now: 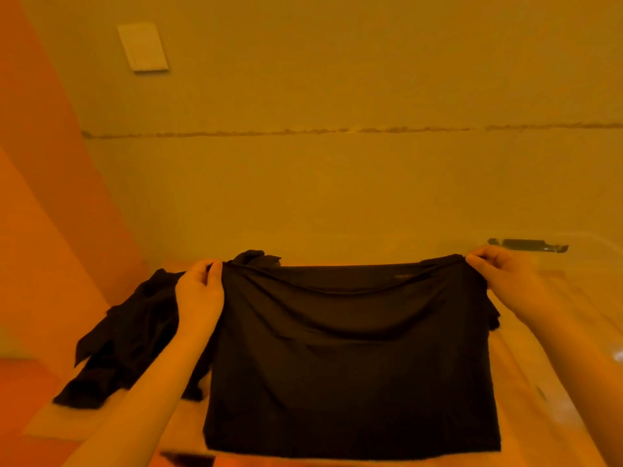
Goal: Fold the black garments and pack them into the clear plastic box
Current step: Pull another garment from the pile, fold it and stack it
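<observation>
Two pinches, my left hand (199, 291) and right hand (495, 269), hold the limp black fabric garment (350, 358) up; uneven tension could skew my fold.

The whole room is bathed in warm orange-yellow light. A plain wall (337, 79) is seen ahead, and a rough dark line (303, 131) is drawn across it from side to side. A small pale plate (143, 47), maybe a switch cover, is fixed high on the left. A side wall (40, 163) is seen at the left. A flat table top (188, 423) is seen below.
</observation>
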Demonstrator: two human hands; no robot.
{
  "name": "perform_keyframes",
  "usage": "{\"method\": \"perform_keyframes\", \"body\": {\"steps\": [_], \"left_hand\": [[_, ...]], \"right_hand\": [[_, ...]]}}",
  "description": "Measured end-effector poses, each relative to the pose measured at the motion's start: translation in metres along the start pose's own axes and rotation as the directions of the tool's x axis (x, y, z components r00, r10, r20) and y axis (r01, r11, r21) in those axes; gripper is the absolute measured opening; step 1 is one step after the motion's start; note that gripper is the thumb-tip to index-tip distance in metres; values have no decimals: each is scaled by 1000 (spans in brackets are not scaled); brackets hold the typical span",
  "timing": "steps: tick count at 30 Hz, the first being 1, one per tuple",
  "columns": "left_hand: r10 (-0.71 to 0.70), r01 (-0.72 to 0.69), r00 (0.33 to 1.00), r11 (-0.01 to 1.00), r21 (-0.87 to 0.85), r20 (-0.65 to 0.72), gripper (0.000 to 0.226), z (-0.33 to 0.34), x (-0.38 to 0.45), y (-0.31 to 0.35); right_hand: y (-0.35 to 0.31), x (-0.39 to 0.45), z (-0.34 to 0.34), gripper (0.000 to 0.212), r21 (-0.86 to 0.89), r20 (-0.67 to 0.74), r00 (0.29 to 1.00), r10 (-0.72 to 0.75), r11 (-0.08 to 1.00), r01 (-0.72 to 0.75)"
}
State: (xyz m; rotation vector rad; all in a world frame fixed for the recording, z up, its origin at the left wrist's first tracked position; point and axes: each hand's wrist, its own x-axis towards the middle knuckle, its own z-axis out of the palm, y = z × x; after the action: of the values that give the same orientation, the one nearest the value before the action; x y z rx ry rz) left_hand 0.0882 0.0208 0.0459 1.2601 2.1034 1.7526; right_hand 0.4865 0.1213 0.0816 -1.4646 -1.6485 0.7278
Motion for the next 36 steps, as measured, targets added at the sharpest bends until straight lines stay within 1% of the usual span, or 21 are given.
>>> {"method": "perform_keyframes", "body": {"steps": [3, 5, 6, 8, 9, 11, 12, 13, 14, 16, 18, 21, 24, 26, 27, 28, 29, 31, 32, 33, 36], "left_hand": [[-13, 5, 998, 992, 130, 58, 23, 48, 50, -25], [-68, 29, 990, 956, 292, 123, 28, 74, 75, -40], [-82, 20, 987, 917, 398, 139, 32, 84, 81, -46], [7, -122, 977, 836, 534, 212, 36, 103, 74, -54], [101, -249, 951, 815, 524, 293, 35, 109, 58, -51], [239, -482, 822, 776, 407, 517, 38, 122, 16, -43], [253, -563, 738, 741, 365, 625, 45, 128, -4, -42], [212, -610, 666, 707, 358, 715, 52, 133, -17, -43], [117, -623, 612, 680, 386, 782, 59, 137, -25, -49], [-48, -614, 565, 643, 458, 823, 79, 139, -25, -66], [-127, -588, 583, 616, 524, 803, 94, 134, -19, -79], [-180, -543, 618, 606, 581, 765, 65, 127, -16, -86], [-91, -568, 692, 544, 618, 716, 57, 112, -6, -82], [-22, -587, 741, 464, 664, 671, 56, 101, 14, -83], [-28, -589, 751, 424, 688, 660, 56, 96, 28, -85], [-55, -591, 749, 393, 704, 660, 57, 92, 41, -89], [-96, -596, 739, 370, 713, 667, 58, 88, 53, -92], [-198, -602, 701, 352, 717, 685, 60, 81, 70, -104], [-238, -590, 690, 361, 722, 683, 59, 77, 74, -111], [-261, -567, 696, 371, 735, 669, 57, 74, 75, -118], [-251, -467, 778, 382, 798, 575, 56, 67, 73, -132]], "right_hand": [[9, 66, 31, 15, -153, -6, 1000, -18, 988, 16], [20, 103, 57, 9, -295, 9, 1000, 29, 955, -25], [26, 114, 69, 18, -384, 5, 998, 62, 922, -55], [39, 119, 98, 37, -508, 2, 999, 38, 861, -32], [41, 109, 113, 40, -517, 25, 999, -22, 855, 32], [45, 82, 146, 42, -499, 175, 972, -155, 837, 223], [47, 68, 159, 44, -489, 270, 944, -191, 817, 305], [49, 56, 168, 47, -484, 348, 916, -200, 798, 359], [52, 47, 173, 50, -489, 402, 897, -184, 785, 381], [58, 33, 173, 57, -514, 475, 876, -90, 780, 358], [67, 25, 166, 61, -577, 526, 850, 16, 741, 344], [81, 22, 153, 62, -637, 559, 825, 83, 680, 362], [82, 26, 146, 72, -667, 557, 824, 104, 647, 369], [74, 26, 149, 65, -660, 546, 836, 55, 643, 389], [69, 26, 153, 64, -649, 543, 840, 18, 643, 406], [63, 25, 158, 69, -632, 545, 838, -19, 648, 426], [58, 24, 164, 82, -610, 556, 830, -53, 651, 451], [54, 25, 178, 116, -600, 585, 810, -42, 649, 467], [56, 27, 184, 124, -607, 593, 805, -23, 644, 466], [58, 28, 188, 127, -611, 601, 799, -3, 643, 462], [60, 30, 193, 128, -623, 606, 795, 21, 633, 458]]}}
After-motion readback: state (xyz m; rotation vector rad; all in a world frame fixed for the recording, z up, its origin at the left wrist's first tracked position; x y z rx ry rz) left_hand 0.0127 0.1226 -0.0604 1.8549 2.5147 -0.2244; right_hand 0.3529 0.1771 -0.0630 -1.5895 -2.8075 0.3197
